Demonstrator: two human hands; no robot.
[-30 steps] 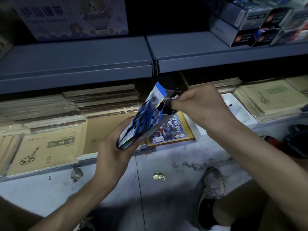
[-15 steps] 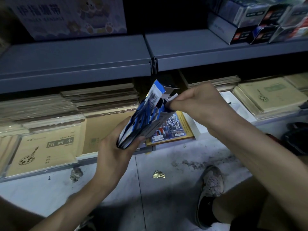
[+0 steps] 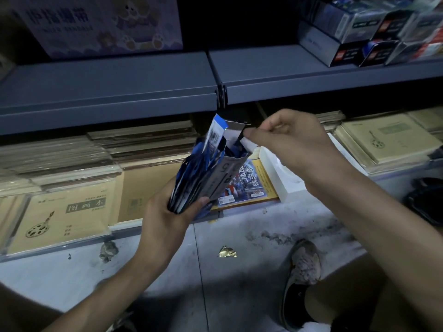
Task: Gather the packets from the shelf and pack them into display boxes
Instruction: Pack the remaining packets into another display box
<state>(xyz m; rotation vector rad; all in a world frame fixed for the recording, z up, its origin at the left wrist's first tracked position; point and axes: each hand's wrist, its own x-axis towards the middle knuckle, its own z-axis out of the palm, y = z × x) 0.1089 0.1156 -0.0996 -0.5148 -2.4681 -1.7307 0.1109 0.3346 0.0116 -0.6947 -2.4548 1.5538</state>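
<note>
While L hand (image 3: 165, 220) grips display box (image 3: 225, 174) stuffed w/ packets (image 3: 191, 174), R hand (image 3: 287, 142) pinches its top flap (image 3: 233, 133); box looks near-full, closing left.

Tan sketchbooks (image 3: 72, 212) printed with a film-reel drawing lie in flat stacks at left, with more sketchbook stacks (image 3: 383, 140) at right. Between them are a yellow-bordered coloured-paper pack (image 3: 249, 185) and a white box (image 3: 275, 173), side by side. A pastel bear-print carton (image 3: 107, 22) stands above. On the dirty floor (image 3: 72, 283) lie a gold foil scrap (image 3: 227, 251), a grey crumpled scrap (image 3: 108, 251) and a worn shoe (image 3: 300, 281).
</note>
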